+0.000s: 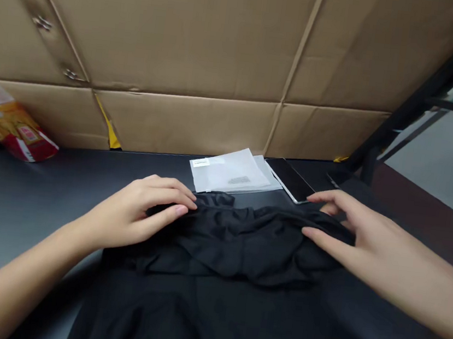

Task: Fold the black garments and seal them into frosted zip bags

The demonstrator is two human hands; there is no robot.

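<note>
A black garment (pixel 240 259) of thin, wrinkled cloth lies spread on the dark table, its lower part running out of the bottom of the view. At its upper left edge, my left hand (pixel 145 212) has thumb and fingers closed together on the cloth. Over the upper right edge, my right hand (pixel 347 225) is open, thumb and forefinger apart with the cloth's edge between and below them. Its other fingers are partly hidden. What kind of garment this is, I cannot tell.
White papers or plastic sleeves (pixel 230 172) lie behind the garment, beside a dark-screened phone (pixel 291 180). On the left, a bottle with a red and yellow label (pixel 25 131) leans at the back. Brown cardboard (pixel 193 39) walls the far edge; a dark metal frame (pixel 421 97) stands right.
</note>
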